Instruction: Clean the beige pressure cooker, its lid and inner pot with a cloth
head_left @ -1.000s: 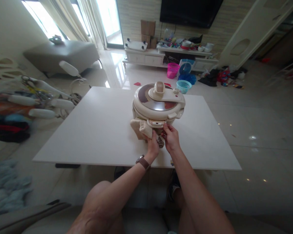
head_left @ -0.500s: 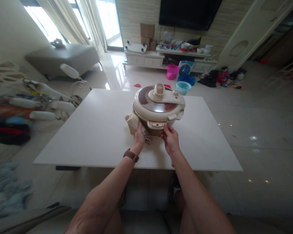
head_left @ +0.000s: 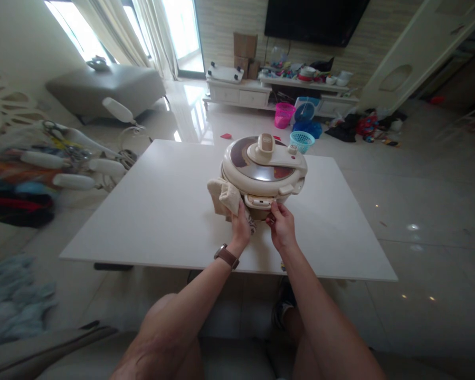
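A cream electric pressure cooker [head_left: 275, 182] with its lid on stands on a white table [head_left: 174, 211]. My left hand [head_left: 240, 227], with a brown-strapped watch [head_left: 226, 257] at its wrist, grips a beige cloth [head_left: 225, 198] and presses it against the cooker's near left side. A patterned part of the cloth hangs below the fingers. My right hand [head_left: 282, 224] is closed at the right end of the cooker's front handle [head_left: 260, 202], thumb on top. The other fingertips are partly hidden beneath the handle.
Beyond the table stand a pink basket [head_left: 284, 115], a blue basket [head_left: 302, 140] and a white TV cabinet [head_left: 237, 96] with clutter on top. A chandelier-like lamp [head_left: 106, 168] lies at the left. A grey bench [head_left: 106, 92] is by the window.
My left hand has moved a little right along the cooker's side with the cloth, which has bunched up higher. My right hand stays at the handle. The view has shifted slightly.
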The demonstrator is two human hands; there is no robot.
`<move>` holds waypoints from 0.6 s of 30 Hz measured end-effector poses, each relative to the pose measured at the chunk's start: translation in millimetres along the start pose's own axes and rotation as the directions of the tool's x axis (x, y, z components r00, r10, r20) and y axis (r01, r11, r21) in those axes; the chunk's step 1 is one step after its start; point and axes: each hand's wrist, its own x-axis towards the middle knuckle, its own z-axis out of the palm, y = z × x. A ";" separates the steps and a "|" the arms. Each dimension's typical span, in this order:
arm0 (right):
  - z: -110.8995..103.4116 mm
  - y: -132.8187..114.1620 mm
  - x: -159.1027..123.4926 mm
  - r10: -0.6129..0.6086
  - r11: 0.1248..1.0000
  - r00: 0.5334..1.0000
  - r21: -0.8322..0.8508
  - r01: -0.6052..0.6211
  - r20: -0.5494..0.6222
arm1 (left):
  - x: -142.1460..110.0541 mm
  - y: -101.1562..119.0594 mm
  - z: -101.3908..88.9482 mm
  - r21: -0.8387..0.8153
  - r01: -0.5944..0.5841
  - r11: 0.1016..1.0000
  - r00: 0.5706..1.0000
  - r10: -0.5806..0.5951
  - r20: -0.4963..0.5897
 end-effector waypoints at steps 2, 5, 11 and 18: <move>0.1 0.5 0.1 -0.004 1.000 1.000 -0.003 0.004 0.000 | 11.0 11.1 0.1 0.023 -0.074 0.997 0.997 0.075 -0.021; -0.3 1.0 0.0 -0.005 1.000 1.000 -0.008 0.005 0.007 | 28.8 42.0 -1.1 0.089 -0.249 0.964 0.968 0.244 0.067; -2.0 2.0 0.3 -0.038 0.999 0.998 -0.005 0.038 0.046 | 18.9 103.4 8.8 0.351 -0.634 0.689 0.698 0.313 0.644; -1.8 2.3 0.7 0.000 1.000 1.000 -0.020 0.000 0.021 | 35.0 89.4 4.1 0.554 -0.615 0.562 0.780 0.333 0.529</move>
